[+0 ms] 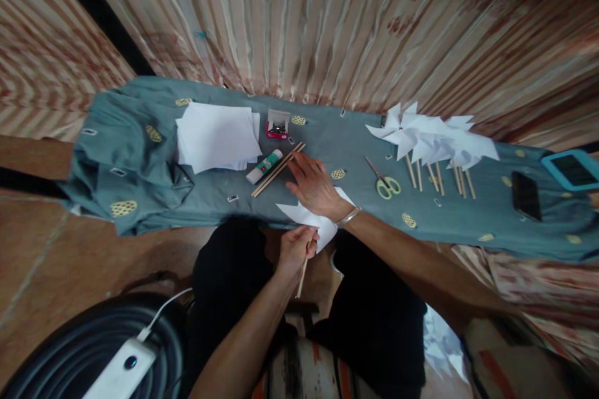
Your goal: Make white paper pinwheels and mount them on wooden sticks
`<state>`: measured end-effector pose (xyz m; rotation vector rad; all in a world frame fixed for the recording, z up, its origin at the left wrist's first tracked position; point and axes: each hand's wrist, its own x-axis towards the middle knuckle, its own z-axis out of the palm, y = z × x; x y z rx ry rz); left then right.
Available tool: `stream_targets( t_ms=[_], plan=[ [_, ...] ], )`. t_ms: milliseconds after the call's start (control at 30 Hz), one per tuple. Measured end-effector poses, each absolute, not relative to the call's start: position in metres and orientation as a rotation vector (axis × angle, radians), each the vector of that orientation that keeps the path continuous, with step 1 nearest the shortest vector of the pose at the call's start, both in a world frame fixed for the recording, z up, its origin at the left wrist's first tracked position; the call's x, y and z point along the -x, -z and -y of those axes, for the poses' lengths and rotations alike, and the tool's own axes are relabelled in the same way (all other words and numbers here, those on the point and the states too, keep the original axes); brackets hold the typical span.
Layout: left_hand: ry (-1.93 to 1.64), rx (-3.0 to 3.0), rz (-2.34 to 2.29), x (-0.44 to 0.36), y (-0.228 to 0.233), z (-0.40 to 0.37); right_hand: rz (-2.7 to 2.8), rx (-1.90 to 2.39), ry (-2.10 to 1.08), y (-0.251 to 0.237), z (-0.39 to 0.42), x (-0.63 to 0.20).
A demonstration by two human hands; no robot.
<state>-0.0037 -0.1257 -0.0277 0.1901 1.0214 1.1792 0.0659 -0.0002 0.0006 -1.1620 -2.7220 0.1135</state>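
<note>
My left hand [297, 250] is closed around a white paper pinwheel [324, 229] and its thin wooden stick [303, 274], at the front edge of the cloth. Beyond it, my right hand [314, 182] reaches across with fingers outstretched, covering part of the pinwheel from this view. Its fingertips are close to a few loose wooden sticks [277, 171]; whether they touch them I cannot tell. Beside the sticks lies a white and green glue stick [264, 166]. A small red box [277, 124] with dark metal bits in it stands behind.
White paper sheets [218, 137] are stacked to the left on the grey-green cloth [140, 168]. Scissors with green handles [388, 187] lie right of my hand. Several pinwheels [433, 137] on sticks, a dark phone [526, 196] and a blue-framed device [571, 169] lie further right.
</note>
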Motion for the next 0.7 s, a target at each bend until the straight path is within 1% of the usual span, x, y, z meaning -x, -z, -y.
stream_targets(
  t_ms=[433,700],
  plan=[
    [-1.176,-0.192,-1.020,0.003,0.031,0.127,2.608,1.223,-0.306,0.007,-0.001,-0.065],
    [-1.170,-0.177,-1.029,0.002,0.029,0.126,2.591,1.241,-0.355,0.011,0.001,-0.063]
  ],
)
